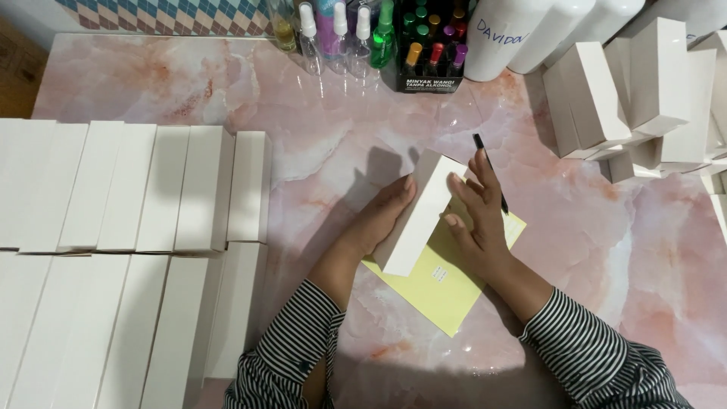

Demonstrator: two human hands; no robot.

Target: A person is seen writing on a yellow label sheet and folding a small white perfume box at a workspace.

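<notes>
A long white cardboard box (pixel 416 216) stands tilted over a pale yellow sheet (pixel 447 288) on the pink marble tabletop. My left hand (pixel 382 216) cups the box's left side. My right hand (pixel 473 208) presses fingertips on the box's right face and also holds a thin black pen (pixel 491 170) between its fingers. Both arms wear black-and-white striped sleeves. A small white sticker (pixel 438 274) lies on the yellow sheet beside the box's lower end.
Rows of identical white boxes (pixel 136 189) lie flat at the left. A pile of more white boxes (pixel 644 91) sits at the right back. Spray bottles (pixel 341 34), a black rack of small bottles (pixel 432 45) and white cylinders (pixel 522 30) line the far edge.
</notes>
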